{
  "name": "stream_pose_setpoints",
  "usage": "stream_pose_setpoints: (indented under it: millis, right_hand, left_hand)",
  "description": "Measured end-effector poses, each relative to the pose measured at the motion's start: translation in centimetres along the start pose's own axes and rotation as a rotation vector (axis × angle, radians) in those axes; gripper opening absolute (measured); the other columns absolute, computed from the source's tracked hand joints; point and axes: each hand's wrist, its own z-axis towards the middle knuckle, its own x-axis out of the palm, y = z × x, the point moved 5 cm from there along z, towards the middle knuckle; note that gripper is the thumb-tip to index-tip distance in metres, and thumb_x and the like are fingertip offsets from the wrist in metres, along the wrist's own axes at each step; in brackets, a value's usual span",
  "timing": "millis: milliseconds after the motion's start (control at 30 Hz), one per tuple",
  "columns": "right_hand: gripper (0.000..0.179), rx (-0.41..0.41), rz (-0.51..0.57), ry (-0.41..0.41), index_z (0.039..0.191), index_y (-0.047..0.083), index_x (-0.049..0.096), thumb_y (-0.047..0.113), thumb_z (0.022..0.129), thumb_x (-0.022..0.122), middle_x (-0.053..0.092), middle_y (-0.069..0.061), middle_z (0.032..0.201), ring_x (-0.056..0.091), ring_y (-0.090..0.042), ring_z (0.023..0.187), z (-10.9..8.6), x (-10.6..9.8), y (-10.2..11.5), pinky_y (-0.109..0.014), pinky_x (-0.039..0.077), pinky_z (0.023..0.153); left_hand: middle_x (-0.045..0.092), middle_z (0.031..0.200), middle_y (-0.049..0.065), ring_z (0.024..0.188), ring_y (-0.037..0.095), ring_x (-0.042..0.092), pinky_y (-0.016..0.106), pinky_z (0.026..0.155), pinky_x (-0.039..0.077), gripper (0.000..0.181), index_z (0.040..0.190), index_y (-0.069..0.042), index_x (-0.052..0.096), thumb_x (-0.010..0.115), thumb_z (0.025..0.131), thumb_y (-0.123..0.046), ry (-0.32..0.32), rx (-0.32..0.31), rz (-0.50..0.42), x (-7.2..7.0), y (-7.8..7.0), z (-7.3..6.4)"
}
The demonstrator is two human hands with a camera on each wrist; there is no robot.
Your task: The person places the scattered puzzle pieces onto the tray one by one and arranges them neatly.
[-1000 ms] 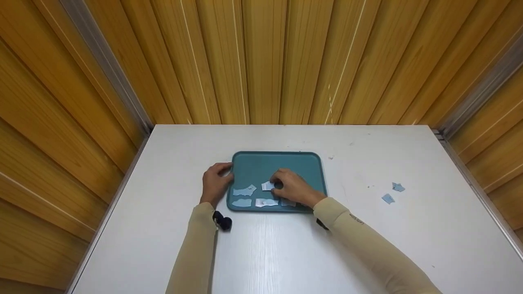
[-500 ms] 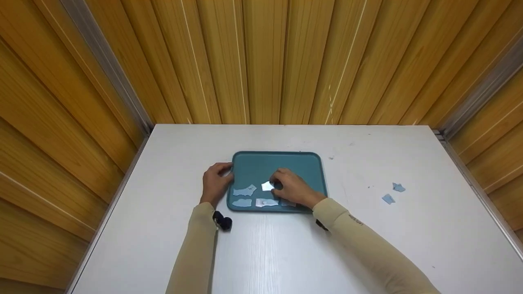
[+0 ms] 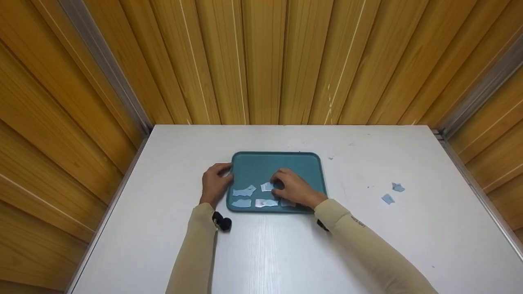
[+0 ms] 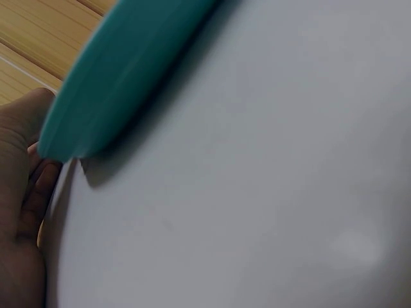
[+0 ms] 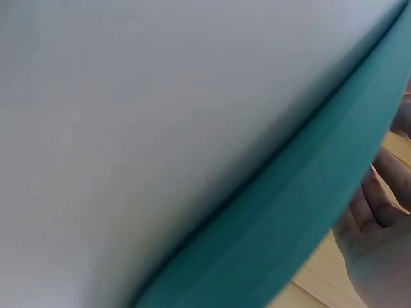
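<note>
A teal tray (image 3: 278, 163) lies on the white table. My left hand (image 3: 215, 182) holds the tray's left edge, thumb and fingers at the rim. Over the tray, my right hand (image 3: 295, 188) pinches a torn pale blue paper piece (image 3: 266, 186) between thumb and fingers, partly hiding it. To its left lies another torn piece (image 3: 244, 190). Along the near side sit a torn piece (image 3: 241, 203), a shinier piece (image 3: 266, 203) and a piece (image 3: 287, 203) partly covered by the right hand. The right wrist view shows the tray's side and curled fingers (image 5: 379, 205).
Two more blue scraps, one (image 3: 398, 187) behind the other (image 3: 388, 199), lie on the table (image 3: 261, 253) to the right. Small crumbs (image 3: 331, 157) are scattered beyond the tray. Wooden-slat walls (image 3: 261, 61) enclose the back and sides.
The piece under the right hand's fingers has tilted slightly, its bright glare half a second ago now faded to pale blue. Both hands have stayed nearly in place.
</note>
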Motion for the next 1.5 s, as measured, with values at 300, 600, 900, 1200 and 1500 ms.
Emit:
stream_pose_setpoints:
  millis: [300,600,900,1200,1500]
  right_hand:
    - [0.036,0.030,0.045,-0.001,0.128,0.000,0.069,0.016,0.097,0.078,0.065,-0.010,0.122,0.062,-0.028,0.118,-0.9,-1.3,-1.1,-0.047,0.052,0.107]
    - [0.040,0.065,0.072,-0.014,0.133,-0.001,0.067,0.015,0.098,0.078,0.064,-0.012,0.126,0.061,-0.030,0.124,-2.1,-2.9,-2.4,-0.047,0.052,0.109]
    - [0.044,0.132,0.087,-0.047,0.136,-0.002,0.065,0.014,0.097,0.079,0.063,-0.015,0.129,0.063,-0.033,0.126,-3.4,-4.8,-4.0,-0.048,0.052,0.109]
    - [0.043,0.131,0.045,-0.099,0.134,-0.007,0.064,0.010,0.097,0.079,0.063,-0.021,0.126,0.063,-0.040,0.123,-5.4,-7.5,-6.0,-0.053,0.055,0.104]
    - [0.042,0.184,0.032,-0.131,0.133,-0.008,0.065,0.008,0.097,0.077,0.063,-0.023,0.128,0.061,-0.043,0.122,-7.8,-10.0,-8.6,-0.057,0.053,0.105]
  left_hand:
    - [0.074,0.125,0.002,0.123,0.023,0.064,0.040,0.111,0.049,0.033,0.125,-0.010,0.078,0.082,0.092,-0.013,0.002,0.048,0.022,0.1,-0.1,-0.1]
    - [0.073,0.125,0.002,0.122,0.022,0.064,0.040,0.109,0.051,0.032,0.125,-0.010,0.078,0.081,0.093,-0.010,0.004,0.032,0.012,0.0,0.0,0.0]
    - [0.073,0.124,0.002,0.123,0.022,0.064,0.041,0.109,0.051,0.032,0.125,-0.010,0.079,0.080,0.092,-0.008,0.001,0.036,0.008,0.0,0.0,0.0]
    - [0.074,0.123,0.002,0.120,0.022,0.064,0.040,0.108,0.050,0.031,0.123,-0.009,0.079,0.080,0.092,-0.009,-0.007,0.047,-0.003,0.0,0.2,0.1]
    - [0.073,0.122,-0.001,0.121,0.019,0.063,0.039,0.109,0.049,0.033,0.124,-0.011,0.078,0.078,0.092,-0.006,-0.003,0.035,-0.004,0.1,0.1,0.1]
